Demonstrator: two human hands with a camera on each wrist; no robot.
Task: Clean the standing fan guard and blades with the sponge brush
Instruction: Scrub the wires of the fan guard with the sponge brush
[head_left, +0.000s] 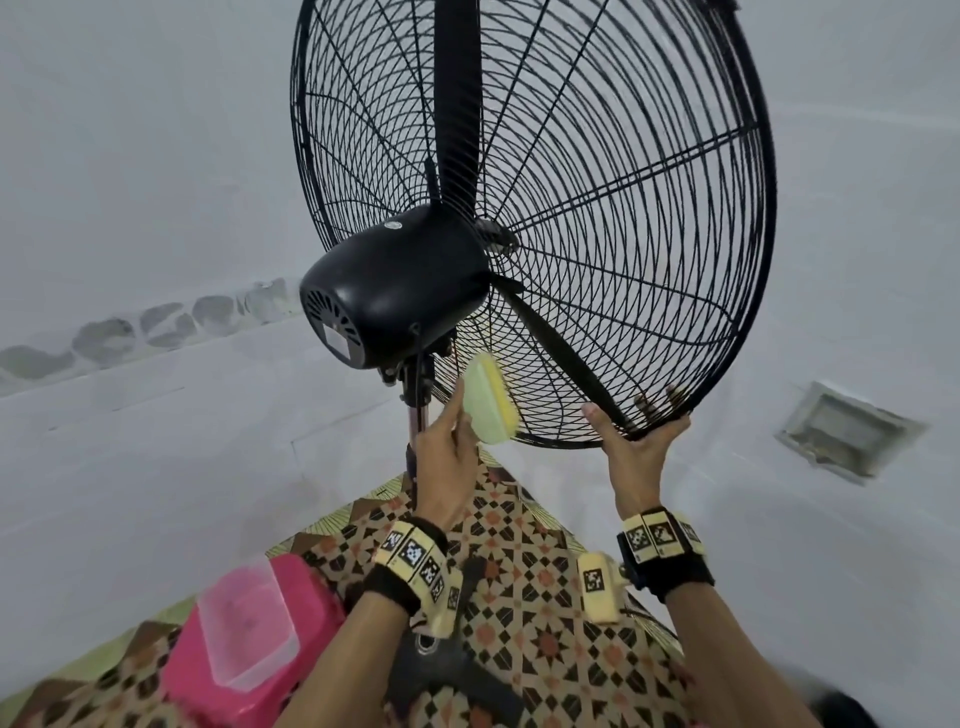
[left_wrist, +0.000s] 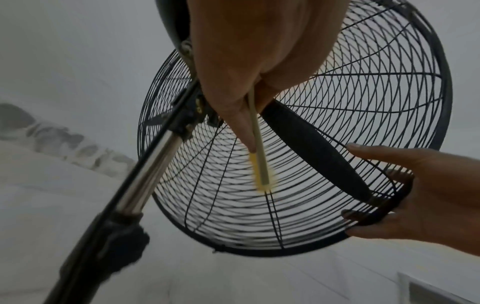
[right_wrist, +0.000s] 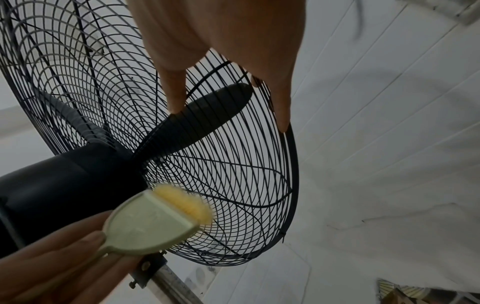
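Left hand (head_left: 447, 457) presses bristly sponge brush (head_left: 488, 400) against wire guard (head_left: 623, 260)

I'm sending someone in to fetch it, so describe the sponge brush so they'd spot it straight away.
Find the tall black standing fan. Under its motor housing, against the lower back of the wire guard, the left hand holds the sponge brush. It is the only pale green and yellow thing among black metal.

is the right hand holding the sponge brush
No, the left hand holds the sponge brush; the right hand grips the lower rim of the fan guard.
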